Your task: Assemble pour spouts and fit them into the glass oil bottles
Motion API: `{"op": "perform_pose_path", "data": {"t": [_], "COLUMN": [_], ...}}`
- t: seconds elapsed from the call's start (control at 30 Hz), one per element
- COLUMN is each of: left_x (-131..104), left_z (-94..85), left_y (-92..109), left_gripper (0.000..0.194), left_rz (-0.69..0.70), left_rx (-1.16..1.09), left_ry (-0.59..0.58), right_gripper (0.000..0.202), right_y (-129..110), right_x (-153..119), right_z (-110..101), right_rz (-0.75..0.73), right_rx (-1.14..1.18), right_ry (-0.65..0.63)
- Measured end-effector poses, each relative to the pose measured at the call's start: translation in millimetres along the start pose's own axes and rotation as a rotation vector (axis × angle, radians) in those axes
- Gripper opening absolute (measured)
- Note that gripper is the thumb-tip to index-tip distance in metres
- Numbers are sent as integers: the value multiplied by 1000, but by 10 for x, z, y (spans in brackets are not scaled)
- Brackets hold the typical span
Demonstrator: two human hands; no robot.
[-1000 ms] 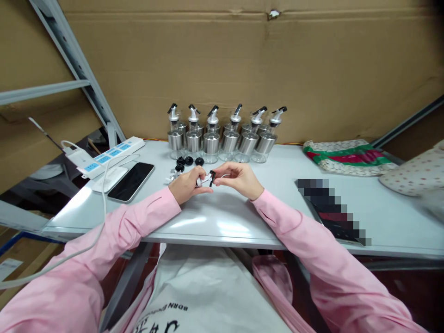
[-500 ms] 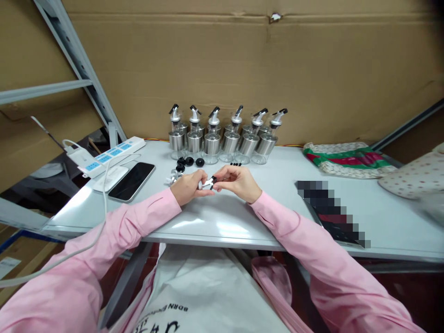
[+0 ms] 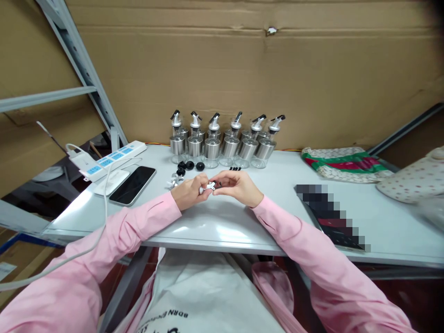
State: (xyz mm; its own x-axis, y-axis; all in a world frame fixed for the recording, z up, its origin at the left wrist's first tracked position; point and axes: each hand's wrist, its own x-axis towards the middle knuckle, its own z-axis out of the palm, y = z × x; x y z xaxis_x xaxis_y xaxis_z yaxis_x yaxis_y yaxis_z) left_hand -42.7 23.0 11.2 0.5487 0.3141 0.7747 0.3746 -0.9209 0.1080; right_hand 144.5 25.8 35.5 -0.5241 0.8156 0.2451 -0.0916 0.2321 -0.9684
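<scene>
Over the middle of the table, my left hand (image 3: 193, 190) is closed round a small white pourer spout (image 3: 210, 186), its tip poking out to the right. My right hand (image 3: 239, 186) meets it there, thumb and forefinger curled about a small black flap (image 3: 219, 184), partly hidden by the fingers. Just behind my left hand lie loose white spouts (image 3: 174, 180) and several round black stoppers (image 3: 189, 165). Several small black flaps (image 3: 235, 169) are lined up behind my right hand.
Steel-and-glass oil bottles (image 3: 212, 147) stand in rows at the back, the front ones topped with pourers. To the left are a phone (image 3: 132, 185) and a power strip (image 3: 114, 159). A patterned cloth (image 3: 342, 164) and a dark flat packet (image 3: 329, 217) lie right.
The black flap at the spout has shifted, and more of the white tip shows between my hands. My right fingers have tilted slightly. The whole view has dropped a little in the frame.
</scene>
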Motion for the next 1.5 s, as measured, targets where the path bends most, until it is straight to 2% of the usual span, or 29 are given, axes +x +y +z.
{"op": "perform_pose_path", "data": {"t": [0.13, 0.2, 0.33, 0.43, 0.53, 0.67, 0.87, 1.0, 1.1, 1.17, 1.33, 1.43, 1.5], "left_x": [-4, -10, -10, 1, 5, -3, 12, 3, -29, -42, -5, 65, 141], "left_z": [7, 0, -53, -95, -109, -105, -125, -109, -78, -71, -127, -173, -214], "left_y": [-22, -44, -70, -27, 31, 53, 69, 56, 21, 10, 52, -11, -161], "left_gripper": [10, 20, 46, 39, 26, 31, 28, 31, 28, 32, 29, 37, 43], "left_rz": [40, 33, -93, -179, -195, -171, -293, -280, -305, -280, -323, -247, -194], "left_rx": [-22, -90, -78, -25, -34, -36, -31, -52, -48, -50, -44, -82, -191], "left_ry": [-5, -48, -138, -182, -152, -159, -152, -158, -104, -78, -126, -168, -54], "right_gripper": [30, 27, 25, 26, 31, 22, 25, 21, 25, 24, 27, 24, 23], "right_y": [-32, -37, -49, -71, -79, -59, -67, -83, -83, -82, -90, -110, -124], "right_x": [-2, -11, -24, -21, -16, -14, -16, -17, -11, -5, 0, -1, 8], "right_z": [-48, -59, -45, -35, -41, -51, -21, -4, -5, -8, -11, -5, -16], "right_rz": [92, 123, 87, 68, 98, 76, 36, 6, 17, 6, 7, -28, -71], "right_rx": [74, 87, 112, 151, 199, 188, 213, 189, 195, 206, 196, 162, 130], "right_ry": [-97, -122, -45, -41, -92, -85, -67, -54, -47, -40, -43, 15, 74]}}
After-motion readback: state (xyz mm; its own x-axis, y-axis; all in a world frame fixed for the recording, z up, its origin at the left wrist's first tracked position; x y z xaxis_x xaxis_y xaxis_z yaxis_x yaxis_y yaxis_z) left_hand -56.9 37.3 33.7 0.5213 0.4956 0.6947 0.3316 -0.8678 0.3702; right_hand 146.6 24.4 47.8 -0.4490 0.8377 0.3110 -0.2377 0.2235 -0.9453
